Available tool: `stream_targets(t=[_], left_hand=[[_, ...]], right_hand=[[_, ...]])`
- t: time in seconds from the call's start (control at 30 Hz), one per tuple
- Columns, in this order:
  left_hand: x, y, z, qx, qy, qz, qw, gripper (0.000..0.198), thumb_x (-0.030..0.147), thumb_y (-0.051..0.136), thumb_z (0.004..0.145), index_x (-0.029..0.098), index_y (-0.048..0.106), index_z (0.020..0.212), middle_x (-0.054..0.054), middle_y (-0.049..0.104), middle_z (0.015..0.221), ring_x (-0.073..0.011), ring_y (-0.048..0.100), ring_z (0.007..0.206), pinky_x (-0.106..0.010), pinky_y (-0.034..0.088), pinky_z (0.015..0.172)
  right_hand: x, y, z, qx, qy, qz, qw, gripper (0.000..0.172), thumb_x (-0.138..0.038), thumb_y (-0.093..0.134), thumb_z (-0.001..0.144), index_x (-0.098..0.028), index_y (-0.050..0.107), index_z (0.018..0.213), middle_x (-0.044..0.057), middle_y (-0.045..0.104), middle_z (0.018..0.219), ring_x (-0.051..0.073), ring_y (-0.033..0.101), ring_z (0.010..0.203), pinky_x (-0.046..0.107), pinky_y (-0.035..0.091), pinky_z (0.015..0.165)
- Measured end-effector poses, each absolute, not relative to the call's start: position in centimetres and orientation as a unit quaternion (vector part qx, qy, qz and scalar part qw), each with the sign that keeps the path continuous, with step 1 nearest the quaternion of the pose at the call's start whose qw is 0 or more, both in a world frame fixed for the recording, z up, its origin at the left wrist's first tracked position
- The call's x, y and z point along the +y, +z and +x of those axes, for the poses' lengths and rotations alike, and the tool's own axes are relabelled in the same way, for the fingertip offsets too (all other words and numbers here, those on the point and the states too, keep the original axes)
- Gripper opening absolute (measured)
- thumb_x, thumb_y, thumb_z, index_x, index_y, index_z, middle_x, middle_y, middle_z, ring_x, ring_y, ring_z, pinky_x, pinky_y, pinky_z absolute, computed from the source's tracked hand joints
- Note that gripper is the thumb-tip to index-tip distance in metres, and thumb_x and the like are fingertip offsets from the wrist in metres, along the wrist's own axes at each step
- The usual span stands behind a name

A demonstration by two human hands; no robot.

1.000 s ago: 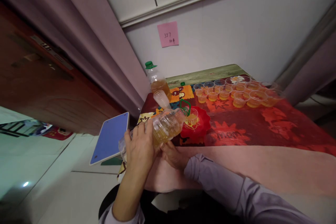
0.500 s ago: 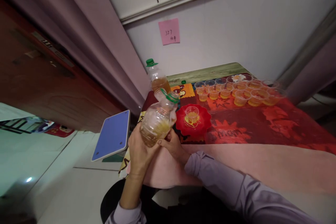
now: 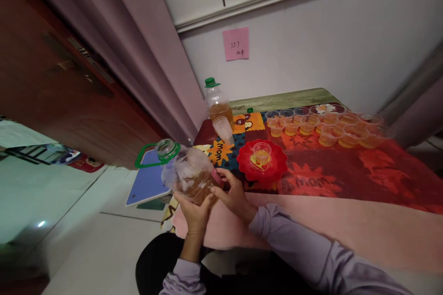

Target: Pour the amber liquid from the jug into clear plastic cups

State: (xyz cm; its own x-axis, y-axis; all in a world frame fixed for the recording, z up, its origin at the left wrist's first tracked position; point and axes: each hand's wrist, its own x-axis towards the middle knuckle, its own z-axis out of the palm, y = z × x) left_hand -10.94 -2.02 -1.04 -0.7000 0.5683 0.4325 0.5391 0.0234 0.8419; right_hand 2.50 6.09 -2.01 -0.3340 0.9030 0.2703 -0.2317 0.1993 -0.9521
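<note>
A large clear jug (image 3: 194, 175) with amber liquid and a green handle ring is tilted, its uncapped mouth toward the upper left. My left hand (image 3: 195, 209) grips it from below. My right hand (image 3: 233, 193) holds its right side near the base. Right of the jug, a clear cup (image 3: 262, 153) with some liquid stands on a red scalloped plate (image 3: 244, 170). A stack of clear cups (image 3: 224, 130) leans in front of a second jug (image 3: 220, 109), which has a green cap.
Several filled clear cups (image 3: 309, 124) stand in rows at the back right of the patterned table (image 3: 311, 177). A small green cap (image 3: 249, 110) lies near the back edge. A blue board (image 3: 147, 184) is left of the table.
The held jug has swung its mouth from the upper right to the left, bringing the cup stack into view. Both hands have turned with it, and the camera view has shifted slightly.
</note>
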Motion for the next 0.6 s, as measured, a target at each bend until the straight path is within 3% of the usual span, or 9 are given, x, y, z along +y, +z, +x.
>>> stream_targets(t=[0.07,0.23,0.4,0.6], left_hand=[[-1.8,-2.2,-11.3,0.710,0.590,0.384,0.014,0.115,0.054,0.101,0.056,0.021,0.041,0.147,-0.016,0.067,0.133,-0.0331,0.073,0.118,-0.054,0.059,0.109],[-1.4,-3.0,-11.4,0.700,0.596,0.395,-0.008,0.122,0.052,0.098,0.066,0.020,0.032,0.164,-0.023,0.057,0.156,-0.0365,0.061,0.145,-0.056,0.048,0.124],[-1.3,-2.6,-11.1,0.694,0.589,0.413,-0.011,0.125,0.061,0.093,0.069,0.017,0.028,0.165,-0.024,0.059,0.153,-0.0367,0.064,0.141,-0.053,0.052,0.119],[-1.2,-1.9,-10.8,0.696,0.591,0.408,-0.001,0.129,0.064,0.091,0.067,0.015,0.026,0.167,-0.026,0.055,0.157,-0.0403,0.060,0.144,-0.055,0.049,0.121]], right_hand=[[6.1,-2.2,2.5,-0.587,0.564,-0.285,0.506,0.052,-0.040,0.082,0.087,-0.026,0.069,0.136,0.010,0.078,0.133,0.030,0.075,0.118,0.048,0.060,0.105],[6.1,-2.4,2.8,-0.592,0.554,-0.291,0.509,0.044,-0.042,0.077,0.092,-0.027,0.068,0.133,0.009,0.078,0.131,0.027,0.077,0.115,0.046,0.063,0.102],[5.6,-2.7,3.3,-0.590,0.551,-0.317,0.498,0.044,-0.044,0.075,0.091,-0.026,0.068,0.131,0.010,0.079,0.129,0.027,0.078,0.107,0.045,0.066,0.097],[4.7,-0.4,8.3,-0.670,0.516,-0.298,0.443,0.036,-0.043,0.078,0.094,-0.026,0.073,0.125,0.010,0.081,0.123,0.026,0.079,0.107,0.042,0.067,0.091]])
